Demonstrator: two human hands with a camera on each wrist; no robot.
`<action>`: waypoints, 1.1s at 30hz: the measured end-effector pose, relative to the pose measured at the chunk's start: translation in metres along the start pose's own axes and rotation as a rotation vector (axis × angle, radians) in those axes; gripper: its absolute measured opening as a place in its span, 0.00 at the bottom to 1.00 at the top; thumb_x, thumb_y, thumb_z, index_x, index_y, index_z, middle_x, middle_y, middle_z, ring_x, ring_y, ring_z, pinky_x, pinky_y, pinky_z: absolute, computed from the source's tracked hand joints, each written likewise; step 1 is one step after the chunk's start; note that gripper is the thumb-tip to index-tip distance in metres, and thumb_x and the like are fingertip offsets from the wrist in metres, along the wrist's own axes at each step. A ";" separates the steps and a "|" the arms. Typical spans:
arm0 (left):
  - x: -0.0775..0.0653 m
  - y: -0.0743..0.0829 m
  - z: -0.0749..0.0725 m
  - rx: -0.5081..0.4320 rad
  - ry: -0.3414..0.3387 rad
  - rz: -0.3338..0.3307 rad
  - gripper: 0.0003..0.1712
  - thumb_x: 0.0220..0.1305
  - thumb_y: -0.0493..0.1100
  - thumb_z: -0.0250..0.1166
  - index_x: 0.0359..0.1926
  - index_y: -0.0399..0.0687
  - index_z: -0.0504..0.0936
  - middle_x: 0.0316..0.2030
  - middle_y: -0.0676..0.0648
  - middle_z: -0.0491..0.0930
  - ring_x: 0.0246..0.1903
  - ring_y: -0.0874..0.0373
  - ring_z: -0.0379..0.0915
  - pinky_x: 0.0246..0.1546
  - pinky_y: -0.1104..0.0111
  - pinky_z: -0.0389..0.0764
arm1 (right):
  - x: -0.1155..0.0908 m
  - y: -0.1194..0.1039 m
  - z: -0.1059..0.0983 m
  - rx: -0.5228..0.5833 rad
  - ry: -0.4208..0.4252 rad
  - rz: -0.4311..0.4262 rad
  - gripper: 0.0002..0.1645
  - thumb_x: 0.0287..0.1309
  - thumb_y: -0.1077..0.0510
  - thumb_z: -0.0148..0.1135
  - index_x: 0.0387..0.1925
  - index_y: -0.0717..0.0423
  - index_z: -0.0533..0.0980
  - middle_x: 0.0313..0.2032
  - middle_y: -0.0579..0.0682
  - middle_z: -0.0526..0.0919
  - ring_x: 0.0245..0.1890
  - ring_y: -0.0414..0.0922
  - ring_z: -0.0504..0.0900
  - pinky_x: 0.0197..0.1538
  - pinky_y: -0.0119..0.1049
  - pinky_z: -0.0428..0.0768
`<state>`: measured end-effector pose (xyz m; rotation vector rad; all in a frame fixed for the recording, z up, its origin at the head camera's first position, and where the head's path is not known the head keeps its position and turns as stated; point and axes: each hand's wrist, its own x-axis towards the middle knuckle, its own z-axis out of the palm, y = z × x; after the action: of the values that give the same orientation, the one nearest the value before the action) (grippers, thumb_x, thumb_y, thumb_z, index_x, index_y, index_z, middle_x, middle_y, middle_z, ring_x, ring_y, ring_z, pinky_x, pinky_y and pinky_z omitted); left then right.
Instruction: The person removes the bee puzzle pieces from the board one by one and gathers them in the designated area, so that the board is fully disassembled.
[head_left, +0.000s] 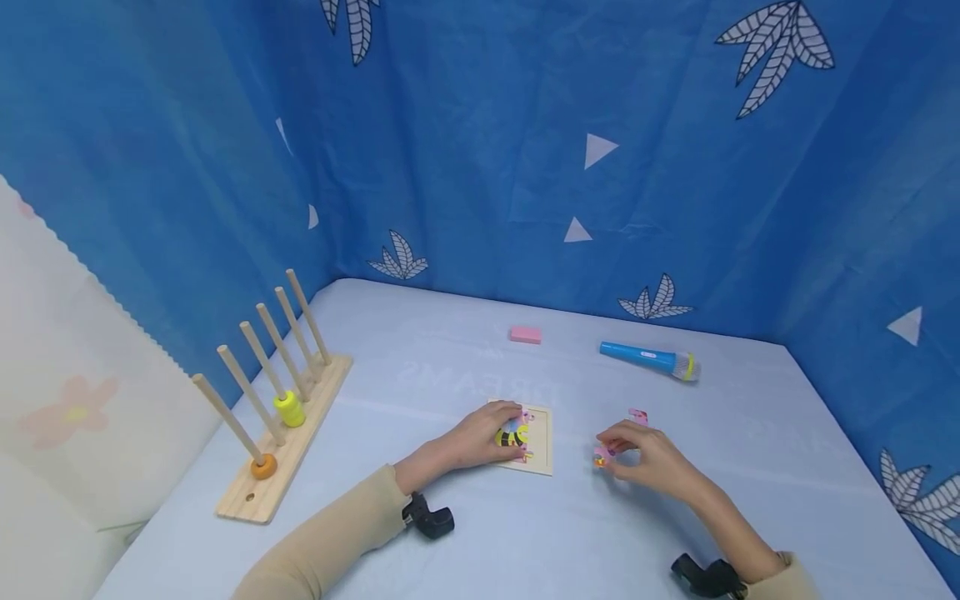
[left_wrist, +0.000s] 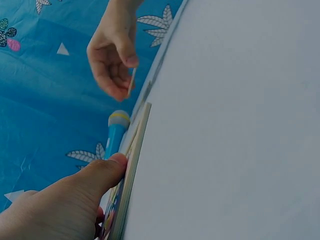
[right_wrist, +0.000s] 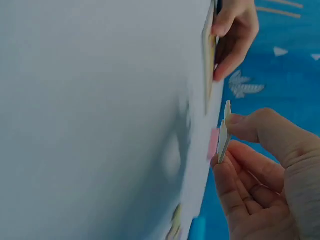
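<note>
A shallow wooden puzzle board (head_left: 548, 442) lies on the table, with a yellow-and-black striped bee picture (head_left: 513, 437) partly assembled on its left side. My left hand (head_left: 477, 435) holds the board from the left, thumb and fingers curved over it and covering part of the picture. To the right, my right hand (head_left: 651, 461) pinches a thin pink jigsaw piece (head_left: 601, 457) between thumb and fingers, above the table. Edge-on in the right wrist view, the pinched piece (right_wrist: 223, 142) seems to have two sections; whether they are joined I cannot tell. Another pink jigsaw piece (head_left: 638, 416) lies just beyond that hand.
A wooden peg stand (head_left: 300, 450) is at the left, with yellow beads (head_left: 289, 409) and an orange bead (head_left: 263, 467) on its pegs. Toward the back lie a pink block (head_left: 525, 335) and a blue toy microphone (head_left: 639, 356). Blue curtains (head_left: 480, 150) border the table.
</note>
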<state>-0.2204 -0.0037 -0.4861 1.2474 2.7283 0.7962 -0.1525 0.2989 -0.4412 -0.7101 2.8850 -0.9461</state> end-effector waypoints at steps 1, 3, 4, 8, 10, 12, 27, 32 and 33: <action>0.000 0.000 -0.001 -0.002 0.003 -0.001 0.39 0.59 0.56 0.65 0.64 0.36 0.67 0.62 0.42 0.67 0.64 0.50 0.60 0.64 0.64 0.60 | -0.006 0.005 -0.003 -0.005 0.004 0.001 0.22 0.46 0.62 0.72 0.46 0.60 0.79 0.41 0.46 0.81 0.38 0.41 0.80 0.43 0.38 0.81; -0.001 0.000 -0.002 -0.006 0.007 -0.004 0.39 0.59 0.56 0.65 0.63 0.36 0.68 0.62 0.42 0.67 0.63 0.50 0.60 0.64 0.63 0.61 | -0.016 0.013 -0.008 -0.020 0.015 -0.007 0.22 0.46 0.63 0.72 0.46 0.60 0.79 0.41 0.47 0.80 0.38 0.40 0.80 0.43 0.37 0.81; -0.001 0.000 -0.003 -0.011 0.008 -0.006 0.39 0.59 0.55 0.65 0.63 0.36 0.68 0.62 0.42 0.67 0.63 0.50 0.60 0.64 0.63 0.61 | -0.021 0.017 -0.010 -0.022 0.021 -0.020 0.22 0.46 0.63 0.72 0.46 0.60 0.78 0.41 0.48 0.80 0.38 0.41 0.80 0.43 0.36 0.81; -0.001 0.000 -0.004 -0.021 0.006 -0.009 0.38 0.59 0.55 0.66 0.63 0.36 0.68 0.62 0.42 0.67 0.63 0.50 0.60 0.64 0.62 0.61 | -0.034 0.029 -0.012 -0.047 0.055 -0.068 0.21 0.45 0.66 0.72 0.45 0.60 0.78 0.40 0.49 0.80 0.37 0.40 0.80 0.41 0.33 0.81; -0.001 0.000 -0.004 -0.020 0.007 -0.007 0.38 0.59 0.55 0.66 0.63 0.37 0.68 0.62 0.42 0.67 0.63 0.50 0.60 0.64 0.63 0.61 | -0.039 0.032 -0.013 -0.053 0.069 -0.078 0.22 0.44 0.67 0.72 0.45 0.60 0.78 0.40 0.49 0.80 0.37 0.40 0.80 0.40 0.34 0.81; -0.001 -0.001 -0.003 -0.017 0.012 -0.004 0.38 0.58 0.55 0.66 0.62 0.37 0.69 0.62 0.42 0.67 0.63 0.50 0.60 0.63 0.63 0.62 | -0.042 0.035 -0.014 -0.055 0.073 -0.076 0.22 0.44 0.68 0.72 0.45 0.60 0.78 0.41 0.48 0.80 0.37 0.40 0.80 0.40 0.34 0.81; -0.002 0.001 0.000 -0.032 0.007 0.005 0.38 0.59 0.55 0.66 0.63 0.37 0.68 0.62 0.42 0.67 0.63 0.50 0.60 0.63 0.62 0.62 | -0.045 0.033 -0.020 -0.077 0.006 -0.011 0.22 0.46 0.65 0.71 0.47 0.58 0.78 0.44 0.48 0.79 0.40 0.41 0.79 0.43 0.36 0.81; -0.001 0.000 0.000 -0.020 0.014 0.013 0.39 0.59 0.56 0.65 0.63 0.36 0.68 0.62 0.42 0.66 0.63 0.50 0.60 0.64 0.63 0.61 | -0.022 0.015 -0.032 -0.026 0.081 0.026 0.22 0.48 0.63 0.71 0.48 0.59 0.79 0.43 0.50 0.81 0.41 0.49 0.81 0.44 0.47 0.81; 0.000 0.000 0.000 -0.019 0.015 0.014 0.39 0.59 0.57 0.65 0.63 0.36 0.68 0.62 0.42 0.66 0.63 0.50 0.60 0.64 0.63 0.60 | -0.015 0.011 -0.031 -0.011 0.110 0.002 0.21 0.48 0.65 0.71 0.47 0.60 0.79 0.43 0.50 0.81 0.41 0.49 0.81 0.44 0.47 0.81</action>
<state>-0.2199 -0.0038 -0.4857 1.2641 2.7195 0.8337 -0.1486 0.3305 -0.4245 -0.6770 2.9869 -1.0013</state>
